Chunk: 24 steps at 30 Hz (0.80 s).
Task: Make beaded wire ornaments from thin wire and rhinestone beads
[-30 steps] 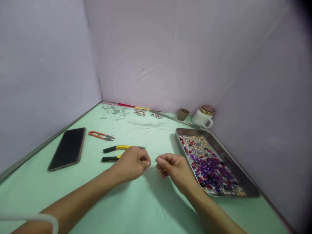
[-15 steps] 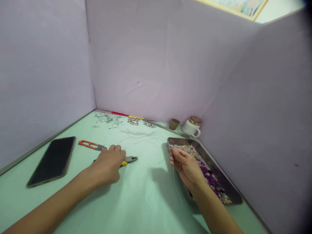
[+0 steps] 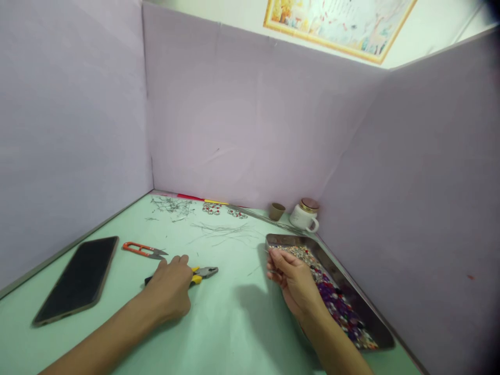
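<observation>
My left hand [image 3: 171,289] lies over the yellow and black handles of the pliers [image 3: 206,271] on the green table, fingers curled around them; only the grey jaws and a bit of handle show. My right hand [image 3: 292,278] hovers at the near left edge of the metal tray [image 3: 288,238], fingers pinched on a thin wire that is barely visible. The tray holds several purple, red and pale beads [image 3: 339,306].
A black phone [image 3: 74,281] lies at the left, with orange thread snips [image 3: 142,250] beside it. Cut wire scraps [image 3: 172,204], loose wires [image 3: 222,229] and small beaded pieces [image 3: 213,209] sit near the back. A brown cup [image 3: 276,211] and a lidded white mug [image 3: 304,216] stand in the corner. Purple partitions enclose the table.
My hands have parted: the left went from the wire onto the pliers, the right carried the wire over to the tray edge. The view has tilted upward.
</observation>
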Motion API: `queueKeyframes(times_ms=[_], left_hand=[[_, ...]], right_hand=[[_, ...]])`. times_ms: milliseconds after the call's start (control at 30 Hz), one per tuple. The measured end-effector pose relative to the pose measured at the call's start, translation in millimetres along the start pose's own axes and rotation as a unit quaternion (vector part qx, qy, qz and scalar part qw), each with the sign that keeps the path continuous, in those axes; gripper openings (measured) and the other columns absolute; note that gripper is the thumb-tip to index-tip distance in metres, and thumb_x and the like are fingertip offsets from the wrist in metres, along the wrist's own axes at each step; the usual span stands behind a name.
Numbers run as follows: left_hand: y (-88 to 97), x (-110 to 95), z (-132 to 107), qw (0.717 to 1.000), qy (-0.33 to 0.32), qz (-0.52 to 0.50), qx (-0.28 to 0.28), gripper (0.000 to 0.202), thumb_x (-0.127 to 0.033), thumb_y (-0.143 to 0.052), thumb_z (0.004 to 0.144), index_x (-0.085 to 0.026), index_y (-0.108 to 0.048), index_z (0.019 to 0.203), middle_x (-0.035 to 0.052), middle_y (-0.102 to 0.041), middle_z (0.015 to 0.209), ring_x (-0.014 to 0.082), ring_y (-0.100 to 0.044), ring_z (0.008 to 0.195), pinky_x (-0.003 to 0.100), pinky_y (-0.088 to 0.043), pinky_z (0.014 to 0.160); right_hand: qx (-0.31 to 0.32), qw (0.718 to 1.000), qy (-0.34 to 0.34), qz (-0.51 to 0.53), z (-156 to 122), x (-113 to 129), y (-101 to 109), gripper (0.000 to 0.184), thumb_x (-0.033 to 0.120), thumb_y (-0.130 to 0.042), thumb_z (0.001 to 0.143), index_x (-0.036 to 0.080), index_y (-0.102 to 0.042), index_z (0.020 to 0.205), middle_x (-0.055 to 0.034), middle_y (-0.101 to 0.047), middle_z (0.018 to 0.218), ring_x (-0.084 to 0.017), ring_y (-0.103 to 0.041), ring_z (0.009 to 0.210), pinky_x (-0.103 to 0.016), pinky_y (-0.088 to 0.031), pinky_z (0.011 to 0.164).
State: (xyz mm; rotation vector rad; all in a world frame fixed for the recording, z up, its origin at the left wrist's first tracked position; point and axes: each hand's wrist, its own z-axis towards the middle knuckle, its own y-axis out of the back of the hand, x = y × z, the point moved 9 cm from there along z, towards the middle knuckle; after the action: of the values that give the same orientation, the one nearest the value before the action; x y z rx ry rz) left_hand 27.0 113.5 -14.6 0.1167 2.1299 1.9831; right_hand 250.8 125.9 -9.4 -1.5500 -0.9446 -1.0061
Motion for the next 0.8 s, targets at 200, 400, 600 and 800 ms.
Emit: queueKeyframes(times_ms=[200,400,600,800], left_hand=[[-5.8,-13.1,-11.7,0.913,0.040,-0.384,0.134,0.014,-0.014,-0.045,0.057,-0.017,-0.052,0.069,-0.0007,-0.042,0.058,0.0140,-0.041,0.053,0.025,-0.026,0.048],[-3.4,-56.7,-32.4,0.674,0.017,-0.695,0.250,0.044,-0.004,-0.041,0.042,-0.018,-0.053,0.082,-0.0011,-0.047,0.076,0.0114,-0.046,0.065,0.025,-0.038,0.063],[-9.1,-58.8,-31.1,0.658,0.023,-0.718,0.224,0.044,-0.003,-0.042,0.046,-0.016,-0.055,0.086,0.0004,-0.048,0.077,0.0130,-0.046,0.068,0.024,-0.035,0.059],[-10.9,-57.6,-28.0,0.685,0.029,-0.697,0.209,0.041,-0.002,-0.039,0.045,-0.017,-0.054,0.081,-0.0013,-0.048,0.074,0.0099,-0.045,0.063,0.023,-0.033,0.058]], right_hand=[[-0.038,0.997,0.047,-0.054,3.1,3.8,8.1,0.026,0.034,-0.074,0.053,0.014,-0.067,0.069,0.0009,-0.059,0.056,-0.011,-0.055,0.053,-0.021,-0.047,0.047],[-0.045,0.987,0.103,-0.111,3.0,7.1,10.5,0.023,0.033,-0.070,0.057,0.015,-0.069,0.072,-0.0011,-0.064,0.060,-0.014,-0.058,0.054,-0.026,-0.050,0.052],[-0.036,0.968,0.174,-0.177,-8.5,20.6,-0.8,0.018,0.030,-0.068,0.059,0.016,-0.069,0.069,-0.0020,-0.064,0.060,-0.015,-0.058,0.053,-0.028,-0.050,0.052],[-0.005,0.940,0.232,-0.251,-14.8,26.1,-10.3,0.016,0.030,-0.064,0.064,0.017,-0.069,0.071,-0.0044,-0.065,0.069,-0.017,-0.059,0.058,-0.028,-0.049,0.055]])
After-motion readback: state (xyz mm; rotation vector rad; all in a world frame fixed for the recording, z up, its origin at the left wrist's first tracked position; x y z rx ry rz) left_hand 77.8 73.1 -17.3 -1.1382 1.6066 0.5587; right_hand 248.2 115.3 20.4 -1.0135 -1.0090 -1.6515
